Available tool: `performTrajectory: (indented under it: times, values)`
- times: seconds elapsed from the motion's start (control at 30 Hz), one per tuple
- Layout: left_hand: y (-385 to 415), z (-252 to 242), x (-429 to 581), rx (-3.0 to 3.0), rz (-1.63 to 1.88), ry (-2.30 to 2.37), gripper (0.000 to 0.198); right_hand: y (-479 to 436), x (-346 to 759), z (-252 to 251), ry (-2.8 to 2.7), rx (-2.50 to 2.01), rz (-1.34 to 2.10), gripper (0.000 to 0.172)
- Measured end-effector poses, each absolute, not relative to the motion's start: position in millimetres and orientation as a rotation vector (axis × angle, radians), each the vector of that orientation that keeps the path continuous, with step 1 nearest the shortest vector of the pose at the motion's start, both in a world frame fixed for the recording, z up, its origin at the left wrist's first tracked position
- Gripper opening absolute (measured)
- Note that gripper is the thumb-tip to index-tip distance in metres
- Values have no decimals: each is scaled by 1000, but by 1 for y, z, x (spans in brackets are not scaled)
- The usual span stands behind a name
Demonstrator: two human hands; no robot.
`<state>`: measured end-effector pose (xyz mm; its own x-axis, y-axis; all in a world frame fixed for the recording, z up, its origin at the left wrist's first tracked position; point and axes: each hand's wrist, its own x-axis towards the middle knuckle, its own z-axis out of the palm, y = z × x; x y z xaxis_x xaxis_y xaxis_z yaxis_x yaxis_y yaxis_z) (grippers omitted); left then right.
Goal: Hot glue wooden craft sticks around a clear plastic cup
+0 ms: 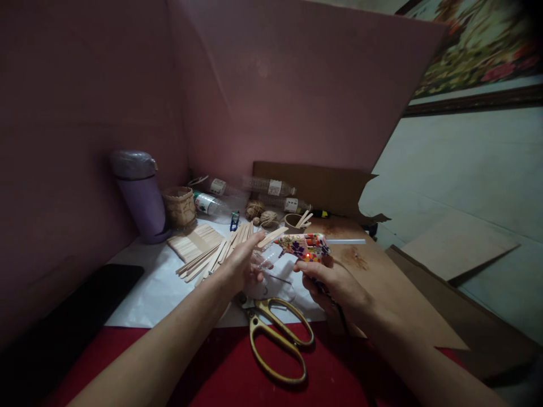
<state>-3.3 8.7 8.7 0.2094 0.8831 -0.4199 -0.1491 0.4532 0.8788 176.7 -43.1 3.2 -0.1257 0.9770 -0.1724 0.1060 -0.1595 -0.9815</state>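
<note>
My right hand [331,282] grips the handle of a flower-patterned glue gun [303,247]; its red light glows and a white glue stick [345,242] pokes out of the back. The nozzle points left at a wooden craft stick [271,236] pinched in my left hand [244,263]. Under both hands lies a clear plastic piece [271,282] on white paper [161,288]. A loose pile of wooden sticks [212,254] lies just left of my left hand.
Gold-handled scissors [275,333] lie on the red surface [339,373] near me. A purple flask [139,195], a woven cup [180,206], plastic bottles [271,187], twine balls [261,213] and a small cup of sticks [294,221] line the pink cardboard wall. Brown cardboard [390,288] lies right, a black phone [80,305] left.
</note>
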Motion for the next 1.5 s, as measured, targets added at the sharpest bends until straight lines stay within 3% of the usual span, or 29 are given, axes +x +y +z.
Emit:
performTrajectory:
  times: [1.5]
  values:
    - [17, -2, -3, 818, 888, 1139, 38, -35, 184, 2, -1300, -1383, 1351, 27]
